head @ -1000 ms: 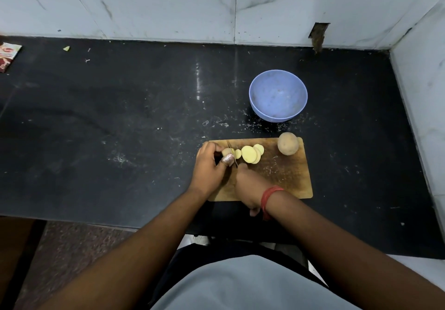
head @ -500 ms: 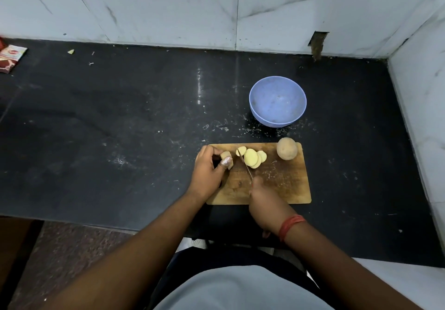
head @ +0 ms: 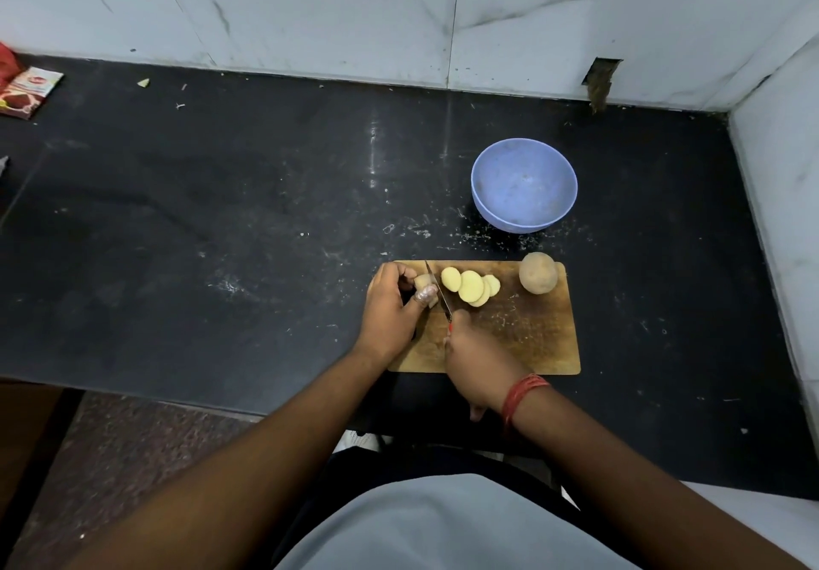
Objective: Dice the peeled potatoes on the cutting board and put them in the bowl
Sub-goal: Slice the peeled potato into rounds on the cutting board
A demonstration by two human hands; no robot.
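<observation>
Left grip point(head: 390, 308) pinches potato piece point(head: 423, 281) beside knife point(head: 438, 291) clenched in right grip point(head: 476, 359).

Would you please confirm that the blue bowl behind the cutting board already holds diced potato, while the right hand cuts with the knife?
Not quite: the head view shows the blue bowl holds no potato yet. The potato slices lie on the cutting board. The rest holds: the bowl stands behind the board, and the right hand cuts with the knife.
</observation>
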